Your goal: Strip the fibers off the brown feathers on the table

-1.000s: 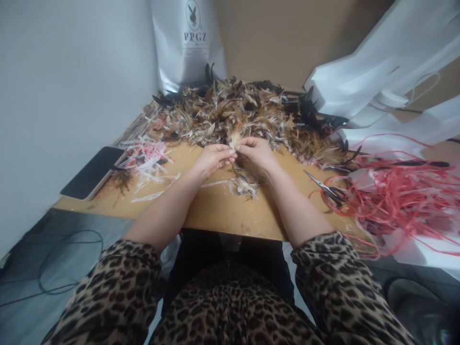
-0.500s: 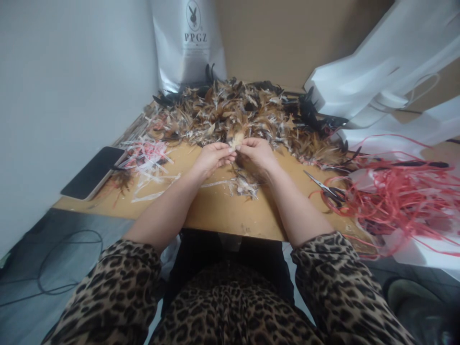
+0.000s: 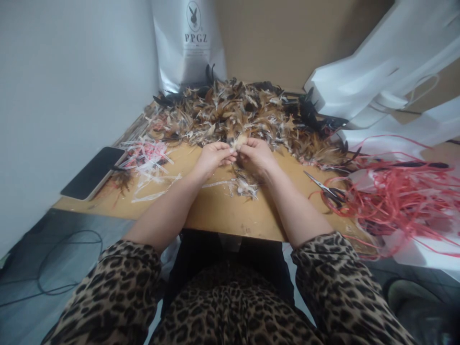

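Note:
My left hand (image 3: 214, 157) and my right hand (image 3: 258, 154) meet over the middle of the table, fingertips pinched together. Between them is a small pale tan feather (image 3: 238, 142), gripped by both hands; its lower end is hidden by the fingers. Just behind my hands spreads a big heap of brown, white and black feathers (image 3: 230, 110). Under my right wrist lies a small tuft of feathers with white strips (image 3: 246, 186). A thin white strip (image 3: 217, 183) runs along the table toward that tuft.
At the left lie a phone (image 3: 93, 172) and a pile of white and pink strips (image 3: 147, 152). Scissors (image 3: 325, 186) rest on the table (image 3: 230, 215), right of my forearm, beside tangled red ribbon (image 3: 406, 201). A white printed bag (image 3: 189, 52) stands behind the heap.
The pale feather has shifted slightly to the right and tilted between my fingertips. My right fingers have moved a little over it. Both arms keep nearly the same place.

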Motion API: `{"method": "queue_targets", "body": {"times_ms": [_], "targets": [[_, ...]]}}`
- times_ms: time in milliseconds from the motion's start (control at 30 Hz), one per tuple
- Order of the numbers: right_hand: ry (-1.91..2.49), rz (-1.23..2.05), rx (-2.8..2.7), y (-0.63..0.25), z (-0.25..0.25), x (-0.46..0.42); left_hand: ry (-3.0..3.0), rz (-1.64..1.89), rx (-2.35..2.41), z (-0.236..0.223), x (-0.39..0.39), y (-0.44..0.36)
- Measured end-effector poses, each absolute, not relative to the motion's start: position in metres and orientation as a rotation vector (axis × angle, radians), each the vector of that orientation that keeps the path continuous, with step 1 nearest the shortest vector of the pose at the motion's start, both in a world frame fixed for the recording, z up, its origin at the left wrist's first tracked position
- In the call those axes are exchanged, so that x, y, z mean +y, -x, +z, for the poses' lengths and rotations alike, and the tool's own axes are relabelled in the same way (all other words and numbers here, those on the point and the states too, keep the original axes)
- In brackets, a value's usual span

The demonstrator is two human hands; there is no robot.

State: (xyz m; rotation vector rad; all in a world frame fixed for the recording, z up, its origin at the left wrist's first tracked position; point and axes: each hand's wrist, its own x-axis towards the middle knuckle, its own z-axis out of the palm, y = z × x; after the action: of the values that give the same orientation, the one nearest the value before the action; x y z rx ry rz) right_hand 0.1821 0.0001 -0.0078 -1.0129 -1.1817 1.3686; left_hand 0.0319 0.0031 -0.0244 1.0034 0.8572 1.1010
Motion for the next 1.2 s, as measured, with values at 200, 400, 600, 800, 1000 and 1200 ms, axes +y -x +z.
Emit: {"method": "queue_targets", "body": {"times_ms": [200,400,600,800,1000,1200], "targets": [[1.019,1.347,-1.256,-0.1874,-0.0096,0.0025,-0.972,1.061,0.851,-0.0229,0.0022,-0.031],[1.021,1.382,-1.235,-0.1883,-0.0093,0.0026,-0.969,1.058,0.865,-0.0223,0.0019,-0.0308],[0.996,1.457,-1.108,-0.1874,-0.0079,0.0021,-0.931,1.091,0.862,-0.0186,0.0023,-0.0312],[0.923,1.495,-0.982,-0.1903,-0.0066,0.0057,-0.947,1.095,0.825,-0.021,0.0037,-0.0303],[0.985,1.409,-1.085,-0.1908,-0.0051,0.0036,-0.994,1.006,0.829,-0.0244,0.0037,-0.0295],[1.018,1.354,-1.19,-0.1894,-0.0057,0.0021,-1.05,0.942,0.85,-0.0206,-0.0007,-0.0299]]}}
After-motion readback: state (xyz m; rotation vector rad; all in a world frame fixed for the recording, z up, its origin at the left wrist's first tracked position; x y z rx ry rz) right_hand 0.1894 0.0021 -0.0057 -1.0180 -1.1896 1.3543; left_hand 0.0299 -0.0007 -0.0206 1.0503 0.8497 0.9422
